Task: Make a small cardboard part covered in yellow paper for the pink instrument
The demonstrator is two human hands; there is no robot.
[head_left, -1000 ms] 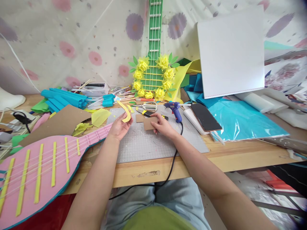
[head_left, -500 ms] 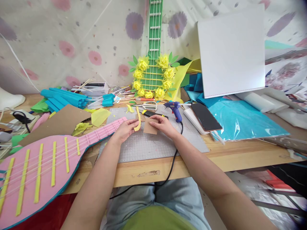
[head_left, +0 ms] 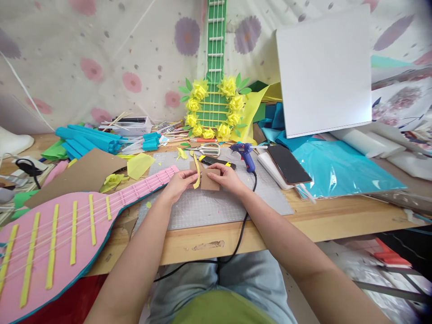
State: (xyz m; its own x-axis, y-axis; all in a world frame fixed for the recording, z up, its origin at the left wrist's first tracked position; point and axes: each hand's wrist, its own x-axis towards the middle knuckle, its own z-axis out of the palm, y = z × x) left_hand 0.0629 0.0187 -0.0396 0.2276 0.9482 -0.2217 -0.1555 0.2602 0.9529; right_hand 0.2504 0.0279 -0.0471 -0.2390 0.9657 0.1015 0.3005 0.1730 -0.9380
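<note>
Over the grey cutting mat (head_left: pixel 222 211), my left hand (head_left: pixel 182 182) pinches a curved yellow strip (head_left: pixel 196 170) between thumb and fingers. A small brown cardboard piece (head_left: pixel 209 181) is held by my right hand (head_left: pixel 227 177), its left edge close beside the strip. Behind my hands lie a black and yellow cutter (head_left: pixel 216 162) and scissors (head_left: pixel 207 150). The blue glue gun (head_left: pixel 247 157) lies behind and right of my right hand. A pink guitar shape (head_left: pixel 64 234) with yellow strips reaches toward my left hand.
Behind the mat stands a green guitar shape (head_left: pixel 215 96) with yellow flowers. A black phone (head_left: pixel 288 164), a wrapped blue sheet (head_left: pixel 347 168) and a white board (head_left: pixel 324 72) are at right. A cardboard sheet (head_left: pixel 77 175) lies left. The glue gun's cable crosses the table's front edge.
The yellow strip has turned more upright and come closer to the cardboard piece. My left hand has shifted slightly right. A small yellow scrap now shows on the mat's left side.
</note>
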